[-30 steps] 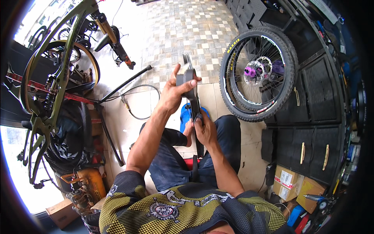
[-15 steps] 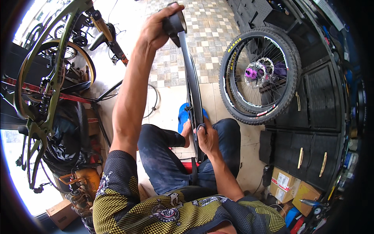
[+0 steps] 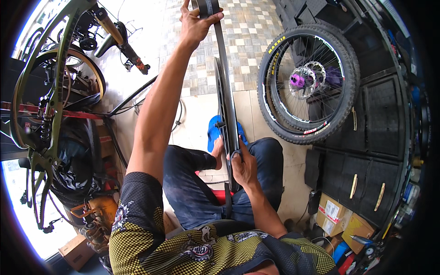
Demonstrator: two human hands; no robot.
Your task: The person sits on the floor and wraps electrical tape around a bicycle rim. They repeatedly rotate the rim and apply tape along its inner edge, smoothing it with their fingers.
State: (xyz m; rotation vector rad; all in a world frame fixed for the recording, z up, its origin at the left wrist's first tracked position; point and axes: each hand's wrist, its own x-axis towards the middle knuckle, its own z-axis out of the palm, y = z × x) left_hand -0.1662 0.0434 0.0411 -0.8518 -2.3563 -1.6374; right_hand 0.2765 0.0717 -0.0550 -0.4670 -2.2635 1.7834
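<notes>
A bare bicycle wheel (image 3: 233, 107) stands edge-on between my knees, its rim channel facing me. My left hand (image 3: 196, 26) is stretched far forward, its fingers closed round a roll of dark tape (image 3: 209, 6) at the upper edge. From that roll a strip of tape (image 3: 221, 46) runs taut down to the rim. My right hand (image 3: 244, 168) grips the near part of the rim, thumb on top and fingers along the right side. Something small and dark lies under that thumb; I cannot make out what. Most of the spokes are hidden by the rim.
Two wheels with knobbly tyres (image 3: 341, 96) and purple hubs lean against black cabinets (image 3: 376, 119) at the right. A green bicycle frame (image 3: 59, 78) hangs at the left. Cardboard boxes (image 3: 331, 213) lie at the lower right. My foot in a blue slipper (image 3: 214, 133) is beyond the wheel.
My left hand has moved slightly forward and to the right with the roll, which has turned in its fingers. My right hand stays on the rim, a little lower.
</notes>
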